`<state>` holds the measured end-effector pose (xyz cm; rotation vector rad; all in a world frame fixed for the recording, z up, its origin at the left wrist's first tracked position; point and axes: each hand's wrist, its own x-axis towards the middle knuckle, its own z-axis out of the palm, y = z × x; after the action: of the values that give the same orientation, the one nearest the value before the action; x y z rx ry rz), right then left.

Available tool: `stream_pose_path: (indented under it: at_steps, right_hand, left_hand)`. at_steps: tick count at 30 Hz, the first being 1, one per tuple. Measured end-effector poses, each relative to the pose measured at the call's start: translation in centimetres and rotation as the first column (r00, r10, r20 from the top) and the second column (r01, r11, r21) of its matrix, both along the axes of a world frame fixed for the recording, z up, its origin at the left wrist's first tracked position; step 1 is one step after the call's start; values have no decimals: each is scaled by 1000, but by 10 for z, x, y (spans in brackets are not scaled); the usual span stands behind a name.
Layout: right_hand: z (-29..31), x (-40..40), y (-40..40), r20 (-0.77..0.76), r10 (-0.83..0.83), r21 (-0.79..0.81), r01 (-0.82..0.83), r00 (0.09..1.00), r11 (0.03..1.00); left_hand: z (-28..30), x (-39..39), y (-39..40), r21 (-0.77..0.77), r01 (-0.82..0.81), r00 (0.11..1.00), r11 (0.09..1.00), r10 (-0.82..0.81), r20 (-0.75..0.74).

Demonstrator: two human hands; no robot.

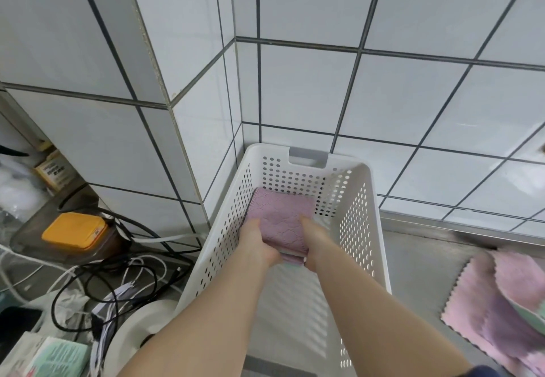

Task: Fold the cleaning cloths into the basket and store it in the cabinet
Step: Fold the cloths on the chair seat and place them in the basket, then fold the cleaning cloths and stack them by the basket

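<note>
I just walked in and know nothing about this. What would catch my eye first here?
Two bare arms reach into a white perforated basket in the tiled corner, the left hand and right hand holding a stack of folded cloths, pink on top, between them. To the right, loose pink cloths lie unfolded on the steel counter. To the left sits a tangle of cables beside an orange-lidded container.

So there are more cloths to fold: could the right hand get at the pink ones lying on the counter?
Probably yes, once free. The right hand grips the folded cloths inside the basket; the pink cloths lie uncovered to the basket's right, nothing between.
</note>
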<state>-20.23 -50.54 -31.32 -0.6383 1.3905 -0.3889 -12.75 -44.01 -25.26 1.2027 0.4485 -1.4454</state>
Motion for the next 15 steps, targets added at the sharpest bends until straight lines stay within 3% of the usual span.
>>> stream_pose_path:
  at_steps: [9,15]
  right_hand:
    - [-2,2,-1,19,37,-30,-37,999,999]
    - [19,-1,2,-55,-26,-102,20,998,995]
  left_hand:
    - [-10,7,-6,-7,-15,996,1000,14,-83]
    - [5,2,-4,18,-45,998,999,46,-31]
